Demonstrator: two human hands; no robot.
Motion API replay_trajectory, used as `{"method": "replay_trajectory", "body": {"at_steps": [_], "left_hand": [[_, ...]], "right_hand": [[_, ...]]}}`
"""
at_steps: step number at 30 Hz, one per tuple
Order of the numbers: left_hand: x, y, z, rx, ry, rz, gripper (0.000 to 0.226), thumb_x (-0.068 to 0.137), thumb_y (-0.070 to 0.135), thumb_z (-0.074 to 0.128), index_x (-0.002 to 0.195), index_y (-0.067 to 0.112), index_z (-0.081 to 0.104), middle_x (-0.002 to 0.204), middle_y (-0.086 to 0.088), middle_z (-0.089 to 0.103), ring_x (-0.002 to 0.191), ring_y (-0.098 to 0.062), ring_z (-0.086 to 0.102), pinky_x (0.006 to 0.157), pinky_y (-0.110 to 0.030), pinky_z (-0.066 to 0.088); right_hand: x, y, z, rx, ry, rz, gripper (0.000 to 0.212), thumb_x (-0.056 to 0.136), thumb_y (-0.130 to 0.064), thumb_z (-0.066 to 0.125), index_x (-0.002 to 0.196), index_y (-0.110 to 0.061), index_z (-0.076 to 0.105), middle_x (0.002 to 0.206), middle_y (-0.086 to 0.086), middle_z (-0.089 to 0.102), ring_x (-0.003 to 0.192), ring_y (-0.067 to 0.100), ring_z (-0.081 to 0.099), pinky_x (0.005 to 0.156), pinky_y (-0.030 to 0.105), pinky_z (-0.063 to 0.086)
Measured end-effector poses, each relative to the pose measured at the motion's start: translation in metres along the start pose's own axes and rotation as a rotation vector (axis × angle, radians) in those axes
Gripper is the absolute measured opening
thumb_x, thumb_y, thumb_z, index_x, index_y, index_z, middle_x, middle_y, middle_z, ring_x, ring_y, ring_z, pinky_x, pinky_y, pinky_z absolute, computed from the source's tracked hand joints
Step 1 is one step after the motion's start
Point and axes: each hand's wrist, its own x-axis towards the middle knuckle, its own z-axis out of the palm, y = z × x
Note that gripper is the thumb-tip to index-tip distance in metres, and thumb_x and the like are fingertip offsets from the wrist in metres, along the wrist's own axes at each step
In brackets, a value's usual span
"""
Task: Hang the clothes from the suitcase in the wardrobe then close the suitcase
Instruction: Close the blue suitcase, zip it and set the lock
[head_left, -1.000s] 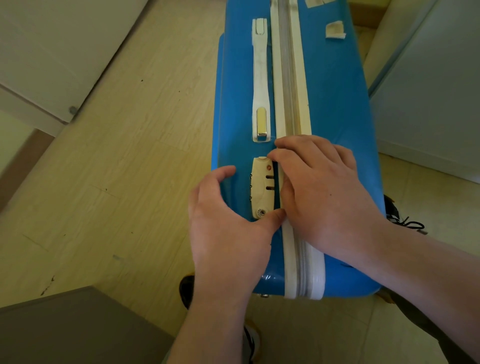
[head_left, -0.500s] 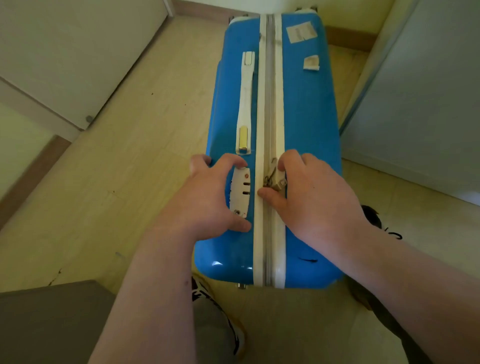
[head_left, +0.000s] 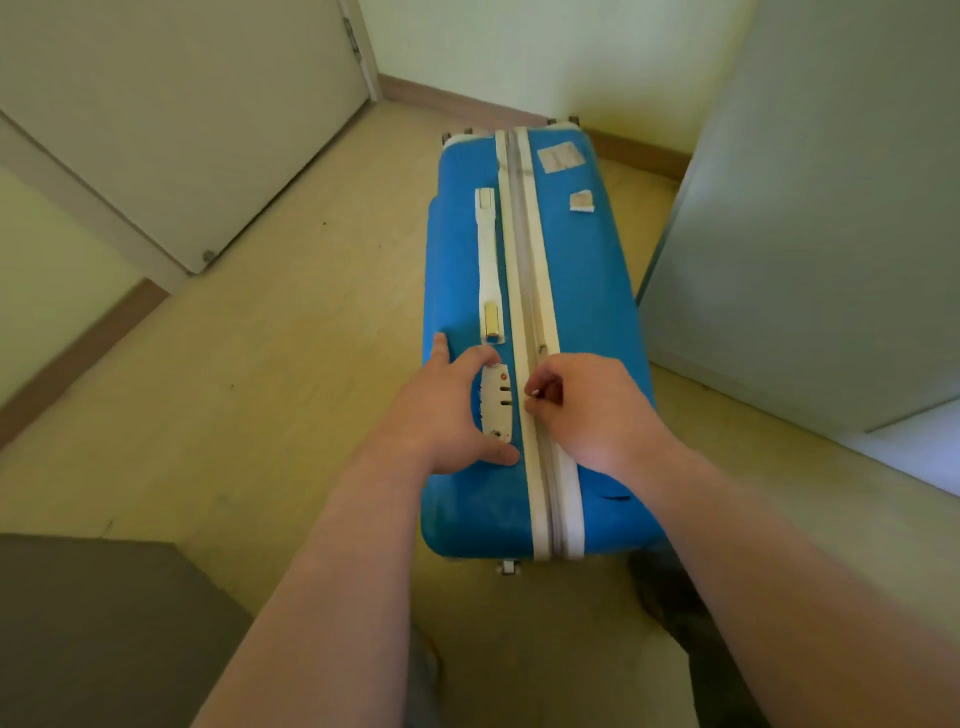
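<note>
Suitcase stood on its edge on the floor, seemingly zipped shut, with both hands at the lock.
Within the last second the right hand had gone from lying flat over the zipper to pinching the zip pull beside the lock — closing looked nearly done, the pull probably unseated. The left hand lay spread on the shell, bracketing the lock, grasping nothing.
</note>
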Motion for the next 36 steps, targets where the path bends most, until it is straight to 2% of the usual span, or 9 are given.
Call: {"method": "replay_trajectory", "body": {"at_steps": [6,8,11,16,19,22,25,30,36], "left_hand": [[0.000,0.008,0.006,-0.006,0.031,-0.002,0.103,0.052,0.056,0.093,0.137,0.050,0.035,0.169,-0.005,-0.002,0.129,-0.031,0.054,0.094,-0.036,0.047],[-0.003,0.002,0.005,-0.040,0.040,0.011,0.102,0.052,0.055,0.094,0.137,0.051,0.036,0.169,-0.005,-0.001,0.141,-0.029,0.042,0.102,-0.038,0.043],[-0.007,-0.006,0.005,-0.125,0.070,0.021,0.100,0.051,0.052,0.095,0.134,0.052,0.040,0.169,-0.004,0.002,0.153,-0.024,0.016,0.115,-0.040,0.031],[-0.008,-0.006,0.008,-0.228,0.087,0.032,0.093,0.053,0.045,0.096,0.131,0.050,0.045,0.169,-0.001,0.000,0.150,-0.021,0.024,0.101,-0.027,0.031],[-0.007,-0.009,0.011,-0.236,0.087,0.040,0.088,0.052,0.047,0.096,0.122,0.054,0.045,0.167,0.000,0.006,0.148,-0.023,0.029,0.105,-0.031,0.037],[-0.005,-0.009,0.011,-0.231,0.085,0.052,0.086,0.051,0.047,0.096,0.117,0.057,0.043,0.166,0.001,0.008,0.145,-0.024,0.033,0.108,-0.037,0.041],[-0.004,-0.007,0.010,-0.217,0.084,0.054,0.086,0.050,0.047,0.096,0.117,0.057,0.042,0.166,0.000,0.006,0.144,-0.024,0.034,0.109,-0.036,0.041],[-0.002,-0.007,0.011,-0.212,0.092,0.063,0.086,0.048,0.049,0.096,0.114,0.058,0.042,0.164,-0.001,0.011,0.142,-0.024,0.037,0.108,-0.038,0.043],[-0.003,-0.007,0.011,-0.212,0.090,0.064,0.090,0.053,0.045,0.096,0.127,0.051,0.044,0.169,-0.001,-0.002,0.148,-0.024,0.029,0.108,-0.033,0.037]], "right_hand": [[-0.004,0.009,-0.014,-0.057,-0.062,-0.098,0.019,0.099,-0.027,0.060,0.114,-0.023,0.072,0.096,-0.012,0.066,0.089,0.008,0.059,0.082,0.024,0.048],[-0.002,0.007,-0.015,-0.066,-0.098,-0.129,0.021,0.100,-0.028,0.060,0.116,-0.022,0.072,0.095,-0.011,0.065,0.090,0.009,0.059,0.081,0.024,0.046],[-0.002,0.006,-0.017,-0.067,-0.108,-0.160,0.024,0.102,-0.027,0.057,0.121,-0.023,0.071,0.109,-0.005,0.071,0.102,0.014,0.063,0.089,0.026,0.047],[-0.005,0.010,-0.007,-0.079,0.006,-0.183,0.025,0.101,-0.036,0.057,0.117,-0.026,0.073,0.108,-0.005,0.062,0.100,0.015,0.059,0.085,0.026,0.045],[-0.006,0.013,0.003,-0.082,0.087,-0.184,0.026,0.100,-0.039,0.059,0.118,-0.026,0.073,0.127,-0.003,0.050,0.109,0.015,0.055,0.092,0.030,0.048],[-0.004,0.013,0.002,-0.116,0.069,-0.202,0.026,0.101,-0.038,0.056,0.119,-0.027,0.072,0.142,-0.004,0.050,0.124,0.019,0.050,0.098,0.038,0.048],[0.000,0.011,0.002,-0.149,0.068,-0.223,0.025,0.102,-0.035,0.055,0.116,-0.027,0.074,0.137,-0.006,0.058,0.113,0.022,0.049,0.093,0.036,0.048],[0.006,0.010,0.006,-0.140,0.108,-0.198,0.024,0.100,-0.032,0.059,0.116,-0.025,0.075,0.139,-0.009,0.058,0.123,0.022,0.047,0.101,0.032,0.038],[0.006,0.006,0.015,-0.135,0.173,-0.256,0.018,0.098,-0.025,0.063,0.107,-0.025,0.079,0.116,-0.012,0.069,0.110,0.017,0.051,0.096,0.028,0.039]]}}
